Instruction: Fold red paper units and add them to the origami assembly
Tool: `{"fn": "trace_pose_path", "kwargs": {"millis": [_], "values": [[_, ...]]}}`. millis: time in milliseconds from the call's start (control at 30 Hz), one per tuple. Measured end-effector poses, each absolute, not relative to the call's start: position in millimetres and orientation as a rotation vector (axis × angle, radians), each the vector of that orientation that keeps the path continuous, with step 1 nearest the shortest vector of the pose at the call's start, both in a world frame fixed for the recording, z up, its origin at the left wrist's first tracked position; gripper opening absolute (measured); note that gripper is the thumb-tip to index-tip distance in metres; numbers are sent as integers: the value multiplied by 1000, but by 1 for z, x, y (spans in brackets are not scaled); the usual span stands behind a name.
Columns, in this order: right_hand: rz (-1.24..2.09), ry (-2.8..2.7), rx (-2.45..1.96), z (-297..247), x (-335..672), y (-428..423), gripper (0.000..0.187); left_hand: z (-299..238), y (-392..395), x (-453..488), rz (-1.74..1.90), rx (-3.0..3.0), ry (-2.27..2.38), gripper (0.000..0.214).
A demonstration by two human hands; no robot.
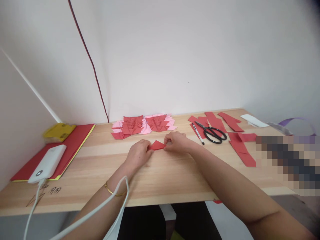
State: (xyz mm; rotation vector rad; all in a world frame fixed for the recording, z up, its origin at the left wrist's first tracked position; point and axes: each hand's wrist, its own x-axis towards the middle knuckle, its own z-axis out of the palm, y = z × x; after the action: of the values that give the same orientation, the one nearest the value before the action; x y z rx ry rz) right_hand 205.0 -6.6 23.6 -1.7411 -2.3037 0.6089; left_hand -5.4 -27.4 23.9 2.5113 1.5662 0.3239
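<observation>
Between my two hands a small piece of folded red paper (157, 145) rests low over the wooden table, its top forming a point. My left hand (140, 151) pinches its left corner between thumb and fingers. At the right corner, my right hand (176, 142) grips it the same way. Just behind my hands stand rows of folded red paper pieces (132, 125) mixed with folded pink paper pieces (146, 128). The underside of the paper I hold is hidden.
Black-handled scissors (216, 135) and a pen (198, 134) lie to the right, among cut red paper strips (241, 151). At left, a white power bank (48, 163) and a yellow packet (59, 132) rest on red sheets (77, 143). A white cable (93, 213) crosses my left forearm.
</observation>
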Motion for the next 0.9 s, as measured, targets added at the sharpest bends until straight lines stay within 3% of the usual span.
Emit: {"fn": "trace_pose_path", "kwargs": {"millis": [400, 600, 767, 900], "values": [[625, -2305, -1679, 21, 203, -7, 13, 18, -20, -6, 693, 2335, 1474, 11], [699, -2185, -1462, 16, 199, -8, 33, 14, -17, -6, 855, 2083, 1477, 14], [791, -2097, -1271, 9, 195, -8, 15, 22, -21, -3, 971, 1975, 1467, 20], [885, -2013, -1191, 6, 194, -7, 19, 23, -23, -2, 1105, 1871, 1328, 20]]}}
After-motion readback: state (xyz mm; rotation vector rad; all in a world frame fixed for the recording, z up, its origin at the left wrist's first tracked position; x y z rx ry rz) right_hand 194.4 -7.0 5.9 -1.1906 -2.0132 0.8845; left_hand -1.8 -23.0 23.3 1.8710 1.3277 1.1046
